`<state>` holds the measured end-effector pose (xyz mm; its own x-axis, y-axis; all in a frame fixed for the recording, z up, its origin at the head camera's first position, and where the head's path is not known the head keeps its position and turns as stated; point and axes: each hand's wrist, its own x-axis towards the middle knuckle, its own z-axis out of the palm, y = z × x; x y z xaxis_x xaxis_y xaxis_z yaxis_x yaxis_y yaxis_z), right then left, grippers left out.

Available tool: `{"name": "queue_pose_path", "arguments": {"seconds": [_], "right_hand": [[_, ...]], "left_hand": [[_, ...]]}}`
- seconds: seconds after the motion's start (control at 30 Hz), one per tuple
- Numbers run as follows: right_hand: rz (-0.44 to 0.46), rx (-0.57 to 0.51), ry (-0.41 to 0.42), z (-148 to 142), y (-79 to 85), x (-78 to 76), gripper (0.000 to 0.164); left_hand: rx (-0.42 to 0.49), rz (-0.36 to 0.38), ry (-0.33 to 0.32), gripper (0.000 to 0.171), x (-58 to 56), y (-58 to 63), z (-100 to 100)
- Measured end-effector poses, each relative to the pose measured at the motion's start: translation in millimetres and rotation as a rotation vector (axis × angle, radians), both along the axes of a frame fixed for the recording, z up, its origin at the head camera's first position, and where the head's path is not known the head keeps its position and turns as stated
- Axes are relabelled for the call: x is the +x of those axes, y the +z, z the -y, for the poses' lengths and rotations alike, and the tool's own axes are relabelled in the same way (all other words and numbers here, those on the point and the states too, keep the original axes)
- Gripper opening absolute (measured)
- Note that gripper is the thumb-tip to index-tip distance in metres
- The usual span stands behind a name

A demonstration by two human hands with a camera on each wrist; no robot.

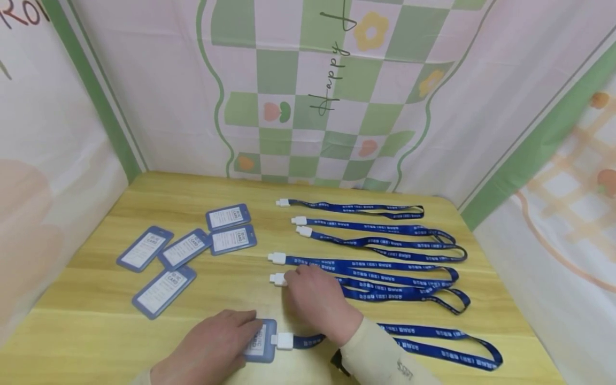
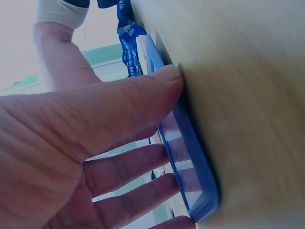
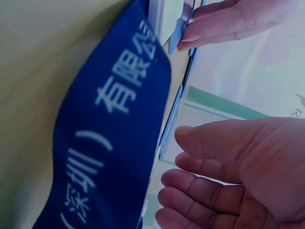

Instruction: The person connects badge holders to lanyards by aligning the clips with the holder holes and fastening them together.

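My left hand (image 1: 209,342) holds a blue card holder (image 1: 270,350) by its edges near the table's front. In the left wrist view the thumb lies along one side of the holder (image 2: 202,183) and the fingers reach its other side. A white clip (image 1: 285,341) joins this holder to a dark blue lanyard (image 1: 447,350) with white print. My right hand (image 1: 320,302) is over the lanyards, its fingertips beside another white clip (image 1: 277,279). In the right wrist view its fingers (image 3: 190,191) are loosely bent, with nothing between them and the thumb.
Several loose blue card holders (image 1: 163,291) lie on the left of the wooden table (image 1: 96,326). Several blue lanyards (image 1: 356,207) with white clips lie in rows on the right. A patterned cloth (image 1: 327,80) hangs behind the table and at both sides.
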<state>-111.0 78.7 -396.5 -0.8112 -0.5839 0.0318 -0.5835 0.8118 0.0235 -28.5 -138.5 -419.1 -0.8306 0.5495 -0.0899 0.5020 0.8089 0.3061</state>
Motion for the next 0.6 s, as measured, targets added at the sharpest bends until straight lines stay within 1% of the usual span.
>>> {"name": "queue_pose_path", "arguments": {"seconds": [0.13,0.37,0.6], "right_hand": [[0.01,-0.005,-0.014,2,-0.7,-4.5,0.017],[0.081,-0.006,-0.043,6,-1.3,-9.7,0.02],[0.099,-0.002,-0.032,8,-4.0,-14.3,0.021]], "left_hand": [[0.006,0.008,0.003,0.061,-0.2,0.5,0],[0.011,0.006,0.0,0.06,-0.1,0.8,2],[0.012,0.008,-0.001,0.06,0.0,1.4,2]]}}
